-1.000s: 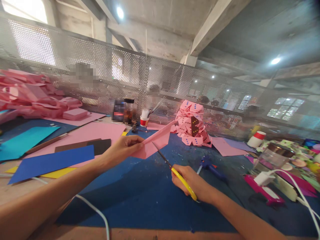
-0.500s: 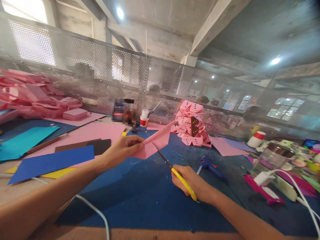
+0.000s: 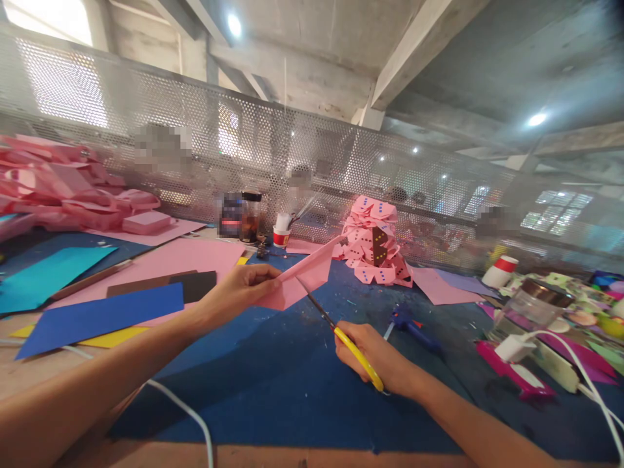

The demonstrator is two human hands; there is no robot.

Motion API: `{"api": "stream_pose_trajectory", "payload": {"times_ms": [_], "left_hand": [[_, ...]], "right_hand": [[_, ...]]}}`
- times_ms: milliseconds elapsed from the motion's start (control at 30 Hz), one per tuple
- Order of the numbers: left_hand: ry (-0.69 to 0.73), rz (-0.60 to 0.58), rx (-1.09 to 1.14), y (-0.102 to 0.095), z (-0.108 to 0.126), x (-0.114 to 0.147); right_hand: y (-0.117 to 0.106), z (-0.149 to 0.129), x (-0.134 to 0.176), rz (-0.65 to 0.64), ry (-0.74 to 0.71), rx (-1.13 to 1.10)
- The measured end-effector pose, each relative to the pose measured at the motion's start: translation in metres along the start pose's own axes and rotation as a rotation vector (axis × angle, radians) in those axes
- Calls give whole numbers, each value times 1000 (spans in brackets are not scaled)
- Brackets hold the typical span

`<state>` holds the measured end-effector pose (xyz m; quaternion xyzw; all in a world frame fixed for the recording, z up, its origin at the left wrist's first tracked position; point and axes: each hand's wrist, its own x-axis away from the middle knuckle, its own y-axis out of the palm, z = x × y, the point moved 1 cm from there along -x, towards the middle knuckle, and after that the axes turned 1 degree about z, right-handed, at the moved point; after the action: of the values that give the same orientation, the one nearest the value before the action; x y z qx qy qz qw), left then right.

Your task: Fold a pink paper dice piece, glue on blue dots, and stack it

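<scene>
Left hand (image 3: 253,285): bare and slim, with a smooth, narrow back
Left thumb (image 3: 268,288): slender, tapering towards the tip; the nail is too small to make out
Left wrist (image 3: 201,318): bare, slightly narrower than the hand
Left forearm (image 3: 121,370): bare as far as the near left edge of the view, smooth in outline, broadest there and thinning evenly towards the wrist
Right hand (image 3: 370,351): bare, with a rounded back; its fingers are partly hidden
Right wrist (image 3: 413,378): bare, smooth and slim
Right forearm (image 3: 472,416): bare down to the near right edge, long and evenly shaped
Sleeves: beyond the view; length and colour cannot be told
</scene>
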<state>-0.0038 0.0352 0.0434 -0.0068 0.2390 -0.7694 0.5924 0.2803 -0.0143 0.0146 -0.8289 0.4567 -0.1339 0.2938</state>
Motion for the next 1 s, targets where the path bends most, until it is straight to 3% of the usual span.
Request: {"api": "stream_pose_trajectory", "payload": {"times_ms": [1000], "left_hand": [[-11,0,28,1,-4,-2]], "right_hand": [[-2,-2,1,-28,-12,12]]}}
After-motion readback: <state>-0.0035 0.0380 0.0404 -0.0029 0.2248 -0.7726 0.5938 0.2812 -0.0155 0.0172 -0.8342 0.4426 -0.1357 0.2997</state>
